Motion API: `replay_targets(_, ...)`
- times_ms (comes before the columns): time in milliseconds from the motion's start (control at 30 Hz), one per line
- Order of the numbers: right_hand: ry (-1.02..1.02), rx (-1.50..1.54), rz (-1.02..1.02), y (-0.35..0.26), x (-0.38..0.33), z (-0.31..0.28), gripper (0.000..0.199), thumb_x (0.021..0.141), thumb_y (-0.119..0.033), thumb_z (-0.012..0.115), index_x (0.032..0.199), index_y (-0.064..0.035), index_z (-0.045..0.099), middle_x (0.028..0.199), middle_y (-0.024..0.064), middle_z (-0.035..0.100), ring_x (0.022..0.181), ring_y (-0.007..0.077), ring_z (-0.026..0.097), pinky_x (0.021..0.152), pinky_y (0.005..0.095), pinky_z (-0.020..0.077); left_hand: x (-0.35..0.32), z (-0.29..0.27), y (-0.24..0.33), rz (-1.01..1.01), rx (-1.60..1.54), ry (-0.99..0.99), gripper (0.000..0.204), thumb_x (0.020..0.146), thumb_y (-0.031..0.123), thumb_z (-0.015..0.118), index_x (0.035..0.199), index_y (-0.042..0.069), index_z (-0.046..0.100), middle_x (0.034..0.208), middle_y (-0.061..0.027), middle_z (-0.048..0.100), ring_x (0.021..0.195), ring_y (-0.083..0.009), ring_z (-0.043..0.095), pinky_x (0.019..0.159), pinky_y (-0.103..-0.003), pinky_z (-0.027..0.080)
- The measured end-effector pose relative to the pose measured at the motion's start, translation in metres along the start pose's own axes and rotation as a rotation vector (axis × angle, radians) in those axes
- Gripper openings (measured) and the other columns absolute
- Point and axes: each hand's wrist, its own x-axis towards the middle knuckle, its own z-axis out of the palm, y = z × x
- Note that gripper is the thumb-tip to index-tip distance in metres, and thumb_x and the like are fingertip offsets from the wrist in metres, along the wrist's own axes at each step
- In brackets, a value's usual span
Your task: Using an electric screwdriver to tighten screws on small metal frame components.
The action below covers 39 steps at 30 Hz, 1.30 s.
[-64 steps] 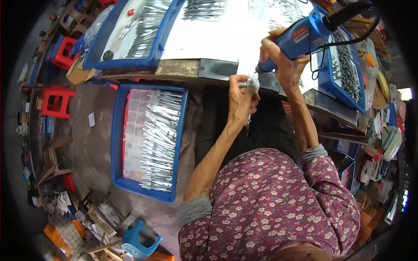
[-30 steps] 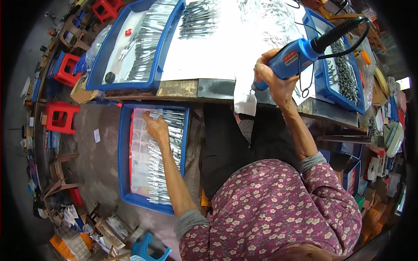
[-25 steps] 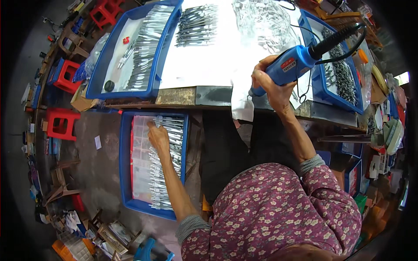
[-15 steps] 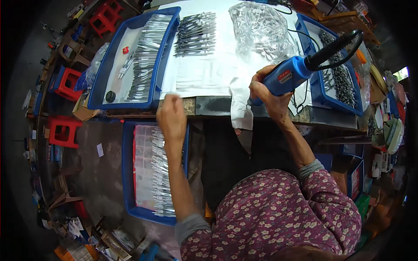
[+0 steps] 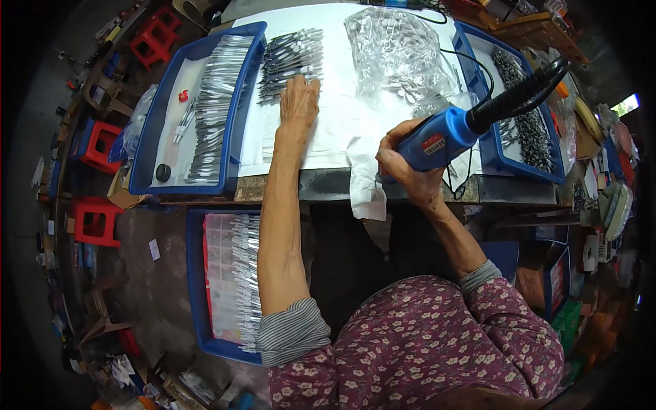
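while the right hand (image 5: pixel 408 171) is wrapped tight around the blue power tool (image 5: pixel 444 135), the left hand (image 5: pixel 298 102) is stretched far out over the white table top (image 5: pixel 342 123). its fingers (image 5: pixel 298 85) are laid flat and close together, and the tips touch the near end of a pile of thin dark metal pieces (image 5: pixel 290 56). i cannot tell if any piece is pinched yet; the hand looks flat on top, not closed.

the pile sits just past the left fingertips, a bit to their left. the pieces are long and thin, and they point away from the person, mostly the same way as the left arm. the left hand is much nearer to them than the right hand, which is off to the right and closer to the body, near the table edge.

the tool's long body points up and to the right from the right hand, with a black handle end and cable going that way. its tip is hidden by the hand.

left of the pile is a blue tray (image 5: pixel 154 137) with more shiny pieces. past the right hand lies a clear plastic bag (image 5: pixel 396 48). below the left arm, another blue tray (image 5: pixel 198 287) sits low by the person's knees.
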Motion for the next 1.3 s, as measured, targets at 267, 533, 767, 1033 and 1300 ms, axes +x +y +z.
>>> replay_targets(267,0.055,0.044,0.07,-0.002,0.0,0.002,0.02,0.067,0.011,0.056,0.083,0.0008,0.049,0.064,0.0075,0.055,0.05,0.0121,0.054,0.045,0.0229,0.0452,-0.008,0.002,-0.002,-0.004,0.057,0.0,0.013,0.078,0.009,0.048,0.086,0.01,0.059,0.087,-0.0098,0.053,0.087,-0.0252,0.051,0.073,-0.043,0.038)
replay_targets(533,0.011,0.015,0.04,-0.004,0.0,0.001,0.02,0.067,0.01,0.056,0.083,0.0006,0.049,0.064,0.0077,0.055,0.051,0.0121,0.054,0.046,0.023,0.0454,-0.007,-0.001,-0.004,-0.014,0.044,-0.082,0.012,0.078,0.009,0.049,0.087,0.009,0.058,0.092,-0.0084,0.053,0.093,-0.0245,0.049,0.076,-0.046,0.035)
replay_targets(767,0.038,-0.006,0.035,-0.002,0.001,0.003,0.018,0.068,0.009,0.058,0.082,-0.0001,0.05,0.063,0.0072,0.055,0.051,0.0119,0.054,0.046,0.0221,0.0444,-0.011,-0.005,-0.008,0.029,-0.01,-0.118,0.015,0.077,0.006,0.052,0.09,0.009,0.056,0.095,-0.0072,0.053,0.096,-0.0242,0.048,0.079,-0.046,0.034)
replay_targets(1033,0.023,-0.026,0.037,-0.003,0.001,0.004,0.017,0.068,0.009,0.058,0.081,-0.0001,0.05,0.063,0.007,0.055,0.051,0.0121,0.055,0.046,0.0225,0.0448,-0.019,-0.006,-0.019,0.055,0.06,-0.012,0.024,0.074,0.002,0.05,0.096,0.011,0.052,0.092,-0.0051,0.053,0.095,-0.0235,0.047,0.082,-0.049,0.031)
replay_targets(1300,0.038,0.01,0.049,-0.004,-0.003,0.003,0.023,0.068,0.008,0.059,0.087,-0.0008,0.049,0.065,0.0076,0.056,0.053,0.012,0.055,0.047,0.0234,0.0456,-0.027,-0.068,0.0,0.171,0.017,0.284,0.028,0.075,-0.003,0.051,0.1,0.01,0.052,0.084,-0.0074,0.053,0.081,-0.021,0.053,0.076,-0.037,0.04)
